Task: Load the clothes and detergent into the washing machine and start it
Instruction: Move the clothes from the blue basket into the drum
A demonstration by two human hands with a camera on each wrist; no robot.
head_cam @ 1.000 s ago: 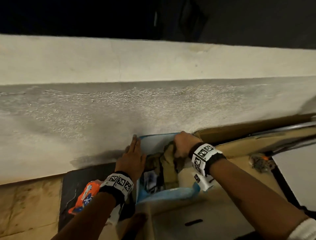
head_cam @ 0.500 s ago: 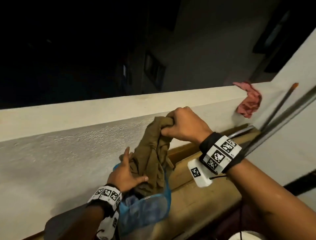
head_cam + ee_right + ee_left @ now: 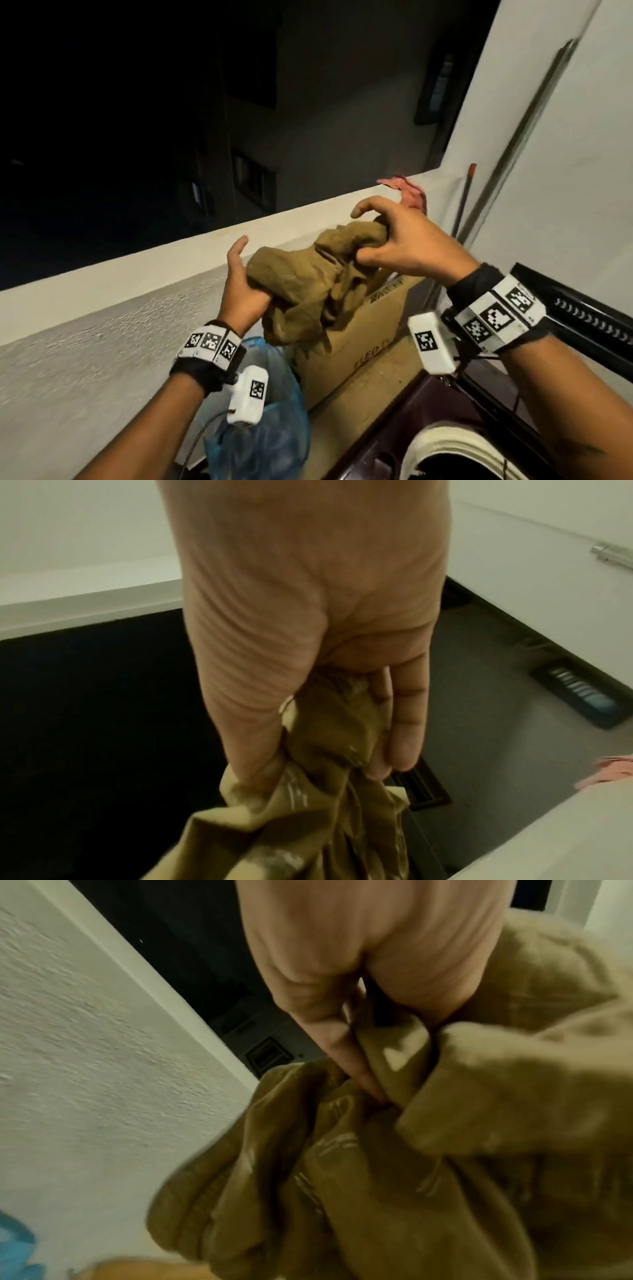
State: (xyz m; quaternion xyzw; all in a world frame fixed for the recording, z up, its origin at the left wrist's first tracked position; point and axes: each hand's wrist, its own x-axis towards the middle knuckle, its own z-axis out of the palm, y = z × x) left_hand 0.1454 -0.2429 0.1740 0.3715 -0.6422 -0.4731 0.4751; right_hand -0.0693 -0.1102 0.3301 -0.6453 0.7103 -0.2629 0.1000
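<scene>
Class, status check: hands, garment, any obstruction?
Left hand and right hand both grip olive garment, held aloft. Washer drum open below right. Nothing blocking.

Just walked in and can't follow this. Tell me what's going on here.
A person is holding an olive garment in the air with both hands: the left hand grips its lower bunch, the right hand its top. It hangs above a blue bag and a cardboard box by the wall. The washer sits at lower right, its opening visible; the garment isn't in it yet.
</scene>
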